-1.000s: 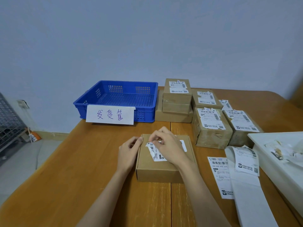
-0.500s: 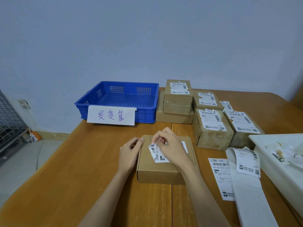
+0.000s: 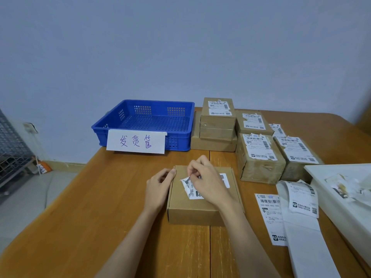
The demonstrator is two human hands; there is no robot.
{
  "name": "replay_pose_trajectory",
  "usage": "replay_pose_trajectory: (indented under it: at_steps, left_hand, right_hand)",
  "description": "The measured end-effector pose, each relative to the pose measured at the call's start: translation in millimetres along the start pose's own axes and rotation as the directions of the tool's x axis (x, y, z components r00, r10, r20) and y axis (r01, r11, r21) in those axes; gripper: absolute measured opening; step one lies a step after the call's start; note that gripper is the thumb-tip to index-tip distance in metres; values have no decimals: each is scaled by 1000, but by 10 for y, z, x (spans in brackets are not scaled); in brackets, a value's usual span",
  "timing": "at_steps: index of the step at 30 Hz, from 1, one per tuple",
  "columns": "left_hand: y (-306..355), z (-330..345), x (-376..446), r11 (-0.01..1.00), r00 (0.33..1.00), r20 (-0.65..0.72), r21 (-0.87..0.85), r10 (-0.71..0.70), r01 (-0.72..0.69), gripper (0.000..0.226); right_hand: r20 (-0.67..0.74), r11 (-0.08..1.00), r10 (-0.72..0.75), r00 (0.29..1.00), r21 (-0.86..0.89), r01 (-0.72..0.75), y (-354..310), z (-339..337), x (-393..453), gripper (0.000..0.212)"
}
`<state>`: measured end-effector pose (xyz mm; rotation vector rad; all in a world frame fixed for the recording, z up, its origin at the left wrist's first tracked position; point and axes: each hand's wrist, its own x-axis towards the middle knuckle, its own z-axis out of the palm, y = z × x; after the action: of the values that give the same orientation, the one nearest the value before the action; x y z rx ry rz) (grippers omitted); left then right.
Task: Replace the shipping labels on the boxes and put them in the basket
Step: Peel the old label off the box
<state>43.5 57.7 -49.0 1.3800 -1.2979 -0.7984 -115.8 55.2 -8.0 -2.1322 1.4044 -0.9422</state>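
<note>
Cardboard box (image 3: 202,205) flat, matte | right hand (image 3: 208,183) pinches crinkled paper label (image 3: 189,187) | left hand (image 3: 158,189) relaxed, steadying box edge

Head view — forward, down, close.

Light: dim, even, cool bluish | Shadows: soft, faint | Glare: mild sheen on desk (image 3: 60,227) | Focus: sharp centre, softer corners | Distortion: wide-angle bowing at edges

My left hand (image 3: 159,190) rests with fingers curled loosely, thumb forward; my right hand (image 3: 207,182) pinches with curled fingers, both forearms stretched forward.
</note>
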Motion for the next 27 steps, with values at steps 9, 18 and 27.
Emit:
replay_pose_trajectory:
  at_steps: [9, 18, 27]
  left_hand:
    - [-32, -5, 4, 1000, 1000, 5, 2, -1, 1, 24]
    - [-24, 0, 7, 1000, 1000, 5, -3, -10, 10, 25]
    - [-15, 10, 1, 1000, 1000, -2, -10, 5, -5, 25]
  right_hand:
    - [-92, 955, 182, 979, 252, -154, -61, -130, -15, 17]
    - [-117, 993, 118, 986, -12, -121, 67, -52, -48, 17]
    - [-4, 980, 35, 999, -196, -35, 63, -59, -33, 10]
